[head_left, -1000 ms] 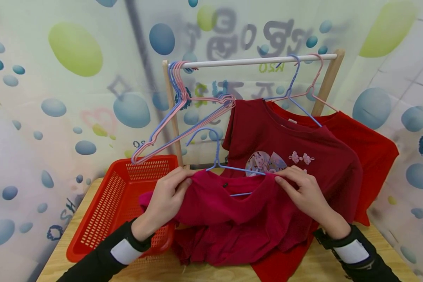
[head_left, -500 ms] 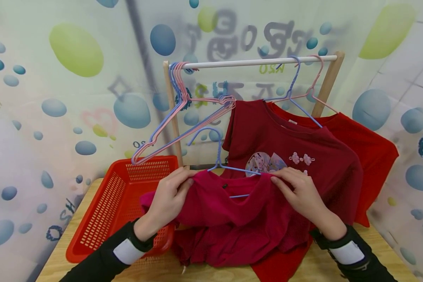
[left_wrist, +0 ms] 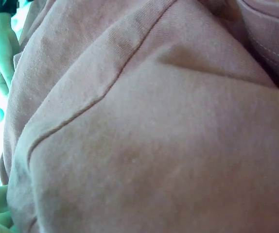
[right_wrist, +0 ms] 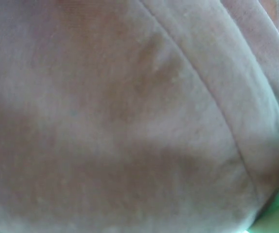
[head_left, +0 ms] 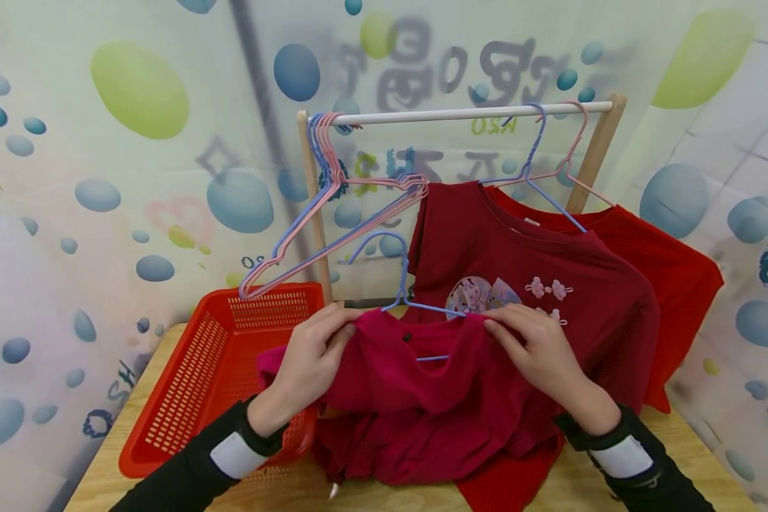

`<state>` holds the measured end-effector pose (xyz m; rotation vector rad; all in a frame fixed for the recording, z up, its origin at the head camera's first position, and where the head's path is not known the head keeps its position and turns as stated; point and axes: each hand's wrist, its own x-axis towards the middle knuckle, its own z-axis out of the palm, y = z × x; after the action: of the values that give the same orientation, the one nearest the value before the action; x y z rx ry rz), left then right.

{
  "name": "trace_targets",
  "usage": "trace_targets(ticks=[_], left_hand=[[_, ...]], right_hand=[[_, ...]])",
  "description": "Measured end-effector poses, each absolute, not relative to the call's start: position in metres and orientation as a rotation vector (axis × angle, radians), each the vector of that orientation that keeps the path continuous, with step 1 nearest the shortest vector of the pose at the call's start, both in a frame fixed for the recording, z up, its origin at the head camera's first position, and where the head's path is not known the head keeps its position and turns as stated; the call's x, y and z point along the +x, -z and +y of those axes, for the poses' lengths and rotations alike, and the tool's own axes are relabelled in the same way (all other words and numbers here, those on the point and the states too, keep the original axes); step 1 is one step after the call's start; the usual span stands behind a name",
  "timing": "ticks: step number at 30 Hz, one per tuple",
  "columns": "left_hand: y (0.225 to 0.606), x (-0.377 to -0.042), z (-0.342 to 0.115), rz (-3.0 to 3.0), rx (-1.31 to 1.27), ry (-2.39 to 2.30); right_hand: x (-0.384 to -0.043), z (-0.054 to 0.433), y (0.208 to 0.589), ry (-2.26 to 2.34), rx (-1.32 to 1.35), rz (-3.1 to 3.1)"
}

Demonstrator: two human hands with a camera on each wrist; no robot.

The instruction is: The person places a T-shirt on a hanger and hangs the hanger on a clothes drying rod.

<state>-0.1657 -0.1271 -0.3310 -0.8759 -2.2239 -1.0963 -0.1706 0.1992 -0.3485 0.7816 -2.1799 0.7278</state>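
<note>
A magenta shirt (head_left: 416,427) hangs bunched between the hands, its neckline facing up. My left hand (head_left: 310,359) pinches its left shoulder between thumb and fingers, while my right hand (head_left: 537,345) pinches the right shoulder. Inside the collar sits a blue wire hanger (head_left: 404,281), its hook standing up free above the neckline. Part of its lower bar shows through the neck opening; the shirt hides its ends. Close-up shirt cloth with a shoulder seam fills the left wrist view, looking pale there, and likewise the right wrist view.
Behind, a rack with a white rail (head_left: 448,114) bears several bare pink and blue hangers (head_left: 294,235) at left. A dark red T-shirt (head_left: 589,306) and a bright red shirt (head_left: 685,277) hang at right. A red basket (head_left: 166,398) stands left on the wooden table (head_left: 281,494).
My right hand has shifted a little left with its shoulder of the shirt, and my left hand slightly right. The blue hanger's hook has moved slightly right.
</note>
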Motion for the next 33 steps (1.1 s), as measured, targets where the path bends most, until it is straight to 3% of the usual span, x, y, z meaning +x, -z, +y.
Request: trace_targets(ticks=[33], left_hand=[[0.333,-0.168,-0.121,-2.23,-0.902,1.194]], right_hand=[[-0.168,0.181,0.337,-0.706,0.788,-2.164]])
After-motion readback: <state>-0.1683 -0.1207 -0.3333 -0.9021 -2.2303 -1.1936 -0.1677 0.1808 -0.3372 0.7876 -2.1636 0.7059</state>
